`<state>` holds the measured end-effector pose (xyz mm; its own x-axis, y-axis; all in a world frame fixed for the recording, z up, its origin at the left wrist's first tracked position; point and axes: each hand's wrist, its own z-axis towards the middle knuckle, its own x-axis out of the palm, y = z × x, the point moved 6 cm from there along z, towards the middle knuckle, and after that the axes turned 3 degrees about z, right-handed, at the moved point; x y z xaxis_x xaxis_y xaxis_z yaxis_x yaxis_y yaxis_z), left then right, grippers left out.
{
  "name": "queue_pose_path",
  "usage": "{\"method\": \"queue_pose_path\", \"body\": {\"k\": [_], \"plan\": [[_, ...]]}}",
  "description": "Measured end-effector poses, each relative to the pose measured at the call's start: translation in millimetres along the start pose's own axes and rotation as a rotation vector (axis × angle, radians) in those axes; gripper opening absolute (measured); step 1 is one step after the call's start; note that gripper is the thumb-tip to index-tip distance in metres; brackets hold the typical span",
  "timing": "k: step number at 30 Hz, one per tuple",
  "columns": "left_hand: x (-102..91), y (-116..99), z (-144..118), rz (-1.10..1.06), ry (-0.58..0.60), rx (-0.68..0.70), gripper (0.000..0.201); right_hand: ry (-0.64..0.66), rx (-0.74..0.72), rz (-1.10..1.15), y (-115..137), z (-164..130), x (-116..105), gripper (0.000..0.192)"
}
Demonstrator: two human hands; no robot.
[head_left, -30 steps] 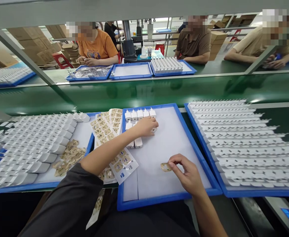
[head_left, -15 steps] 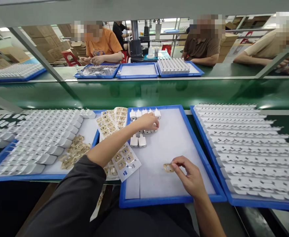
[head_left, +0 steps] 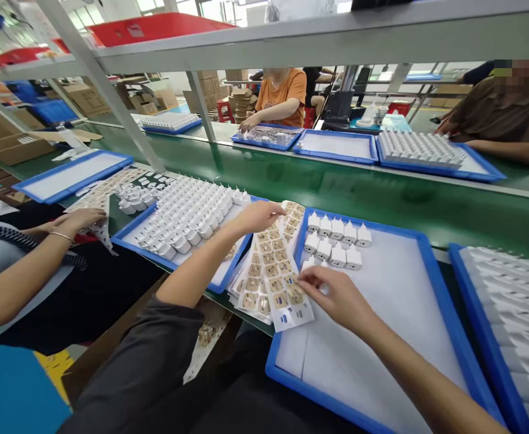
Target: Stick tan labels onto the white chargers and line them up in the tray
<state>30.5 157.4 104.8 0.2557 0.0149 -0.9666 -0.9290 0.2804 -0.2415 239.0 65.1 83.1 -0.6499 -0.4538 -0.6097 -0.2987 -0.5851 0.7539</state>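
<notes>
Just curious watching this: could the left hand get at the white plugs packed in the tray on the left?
Probably yes. The left hand hovers at the edge of that tray, right beside the white plugs, with nothing lying between them.

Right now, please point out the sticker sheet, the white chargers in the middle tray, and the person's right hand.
sticker sheet (head_left: 278, 277), head view, middle of the sheet
white chargers (head_left: 336, 230), head view, top row
right hand (head_left: 336, 295), head view, back of hand
</notes>
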Motion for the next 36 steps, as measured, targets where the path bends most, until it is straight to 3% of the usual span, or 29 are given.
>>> {"method": "queue_pose_path", "body": {"k": [3,6,9,11,14,17,21,25,28,30,32,36], "plan": [[-8.8,59.9,-19.9,0.068,-0.083,-0.180,0.039,0.075,-0.026,0.018,4.6,76.9,49.3,0.010],[-14.1,100.9,-24.5,0.149,-0.160,-0.296,0.041,0.105,-0.032,-0.004,7.0,135.0,102.8,0.013],[-12.4,118.4,-11.2,0.218,-0.188,-0.298,0.048,0.122,-0.047,-0.048,10.1,162.7,140.5,0.019],[-6.0,120.9,3.2,0.250,-0.178,-0.255,0.055,0.131,-0.086,-0.069,12.0,163.5,147.7,0.023],[8.1,121.8,21.8,0.280,-0.150,-0.204,0.053,0.099,-0.136,-0.090,8.1,141.7,125.4,0.027],[18.6,124.3,29.3,0.280,-0.125,-0.199,0.029,0.016,-0.118,-0.111,-5.3,100.3,76.7,0.032],[11.2,123.8,22.1,0.257,-0.147,-0.222,0.013,-0.062,-0.087,-0.173,-19.2,34.0,27.8,0.027],[-16.9,106.2,1.8,0.224,-0.234,-0.263,0.015,0.009,-0.141,-0.250,-16.6,-18.6,31.2,0.026],[-26.3,71.6,-21.5,0.156,-0.241,-0.263,0.029,0.022,-0.128,-0.274,-15.7,-39.0,40.4,0.030],[-16.4,39.6,-39.8,0.043,-0.160,-0.220,0.042,0.032,-0.119,-0.284,-16.1,-45.4,43.5,0.033],[5.6,5.2,-58.5,-0.176,-0.002,-0.144,0.050,0.055,-0.113,-0.293,-16.5,-48.5,44.9,0.036],[50.3,-50.9,-88.2,-0.438,0.354,0.093,0.043,0.062,-0.098,-0.343,-16.3,-48.5,47.9,0.036]]}}
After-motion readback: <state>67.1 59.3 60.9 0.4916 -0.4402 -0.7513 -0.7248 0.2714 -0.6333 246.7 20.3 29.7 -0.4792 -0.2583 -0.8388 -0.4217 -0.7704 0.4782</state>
